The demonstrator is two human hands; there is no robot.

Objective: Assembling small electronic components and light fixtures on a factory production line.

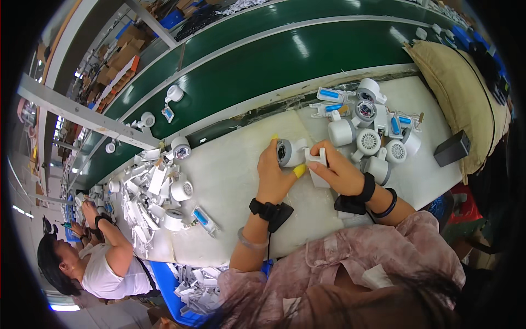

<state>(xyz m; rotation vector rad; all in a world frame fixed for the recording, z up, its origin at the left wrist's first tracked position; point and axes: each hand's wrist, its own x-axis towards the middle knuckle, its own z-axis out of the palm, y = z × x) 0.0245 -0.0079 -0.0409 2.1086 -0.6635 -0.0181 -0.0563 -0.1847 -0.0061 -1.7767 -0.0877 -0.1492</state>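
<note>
My left hand (272, 176), with yellow covers on two fingertips, is closed around a white round housing (296, 154). The housing lies on its side, its dark open end toward my left fingers. My right hand (341, 174) grips a white rectangular casing (319, 174) close against the housing's right side; whether the two are joined I cannot tell. Right of my hands are several white housings, some with a round grille (368, 141), and clear trays holding blue battery cells (330, 94). Another tray with a blue cell (201, 216) lies left of my left hand.
A heap of white casings (148, 192) covers the table's left side. Beyond the pale tabletop (230, 164) runs a green conveyor belt (246, 66). A black box (452, 148) and a beige sack (452, 82) are at right. A blue bin (164, 274) and a co-worker (112, 263) are at left.
</note>
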